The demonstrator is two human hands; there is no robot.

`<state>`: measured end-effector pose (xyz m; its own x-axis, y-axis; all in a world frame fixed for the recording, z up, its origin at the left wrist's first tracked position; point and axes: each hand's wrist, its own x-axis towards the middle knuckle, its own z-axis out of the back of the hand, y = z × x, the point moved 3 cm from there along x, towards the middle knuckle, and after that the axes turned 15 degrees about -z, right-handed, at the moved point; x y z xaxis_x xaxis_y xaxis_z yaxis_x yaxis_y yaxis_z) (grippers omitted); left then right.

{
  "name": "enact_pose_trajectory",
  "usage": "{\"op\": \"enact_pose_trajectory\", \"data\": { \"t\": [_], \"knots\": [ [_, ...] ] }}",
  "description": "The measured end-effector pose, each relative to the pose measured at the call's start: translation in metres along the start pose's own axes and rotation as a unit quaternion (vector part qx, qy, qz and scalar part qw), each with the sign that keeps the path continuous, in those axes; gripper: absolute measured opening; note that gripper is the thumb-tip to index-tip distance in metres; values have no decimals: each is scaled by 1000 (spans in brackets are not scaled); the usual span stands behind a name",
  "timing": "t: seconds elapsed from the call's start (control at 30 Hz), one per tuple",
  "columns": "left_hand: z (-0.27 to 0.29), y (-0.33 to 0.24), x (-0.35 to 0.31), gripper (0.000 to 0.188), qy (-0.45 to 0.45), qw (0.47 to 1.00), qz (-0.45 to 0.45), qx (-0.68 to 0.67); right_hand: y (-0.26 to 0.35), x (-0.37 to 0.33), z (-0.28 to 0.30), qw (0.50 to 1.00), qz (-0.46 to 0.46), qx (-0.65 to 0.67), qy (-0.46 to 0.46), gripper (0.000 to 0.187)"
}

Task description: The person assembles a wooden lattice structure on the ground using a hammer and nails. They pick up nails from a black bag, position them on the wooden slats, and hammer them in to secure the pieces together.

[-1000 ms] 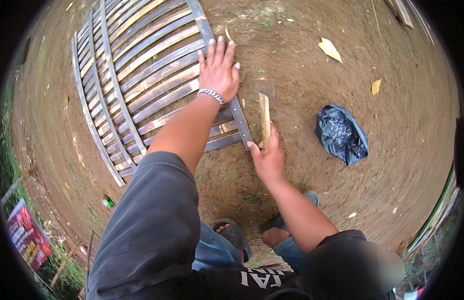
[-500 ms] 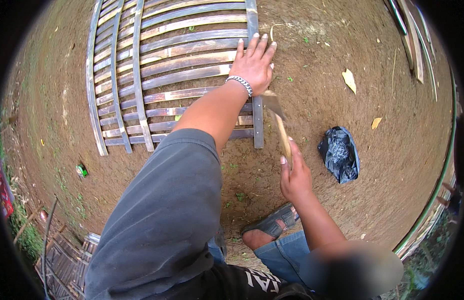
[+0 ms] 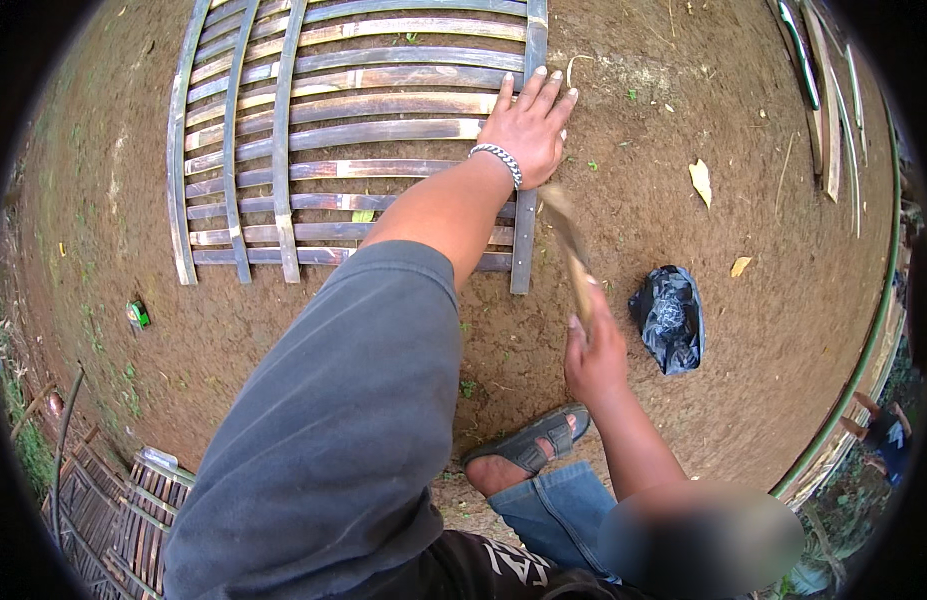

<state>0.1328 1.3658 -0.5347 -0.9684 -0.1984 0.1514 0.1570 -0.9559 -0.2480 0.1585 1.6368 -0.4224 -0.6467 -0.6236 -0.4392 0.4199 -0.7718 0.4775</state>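
Note:
A panel of bamboo slats (image 3: 403,106) lies on the ground, its crosswise strips joined by long upright strips. My left hand (image 3: 529,128) rests palm down on the right-hand upright strip (image 3: 523,240), fingers spread and thumb beside the strip's outer edge. A silver chain bracelet circles that wrist. In my right hand (image 3: 596,360) is a hammer (image 3: 571,250), gripped by its wooden handle. Its head, smeared by motion, is close to the strip just below my left hand. Whether it touches the strip I cannot tell.
A black plastic bag (image 3: 669,320) with small shiny pieces lies right of the hammer. Loose bamboo strips (image 3: 823,110) lie at the far right. A green tape measure (image 3: 137,315) sits at left, and a slatted bamboo piece (image 3: 133,520) at lower left. My sandalled foot (image 3: 528,445) is below.
The view has shifted slightly, moving the panel in the picture. The hammer's head has swung and is seen more edge-on. My left hand stays on the same strip.

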Motion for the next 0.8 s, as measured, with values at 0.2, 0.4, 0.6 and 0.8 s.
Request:
{"op": "enact_pose_trajectory", "data": {
  "t": [0.2, 0.4, 0.6, 0.8],
  "knots": [
    [-3, -1, -7, 59, -9, 1000, -1, 1, 2, -11, 6, 997, 8, 59, -46, 56],
    [0, -3, 5, 63, -1, 1000, -3, -21, -13, 4, -9, 995, -70, -47, 54, 56],
    [1, 6, -6, 63, 7, 1000, 2, 10, 12, -4, -2, 991, 80, 47, -95, 58],
    [1, 6, 1, 61, -5, 1000, 2, 7, -16, -5, -21, 995, 41, -1, -86, 60]
  ]
}}
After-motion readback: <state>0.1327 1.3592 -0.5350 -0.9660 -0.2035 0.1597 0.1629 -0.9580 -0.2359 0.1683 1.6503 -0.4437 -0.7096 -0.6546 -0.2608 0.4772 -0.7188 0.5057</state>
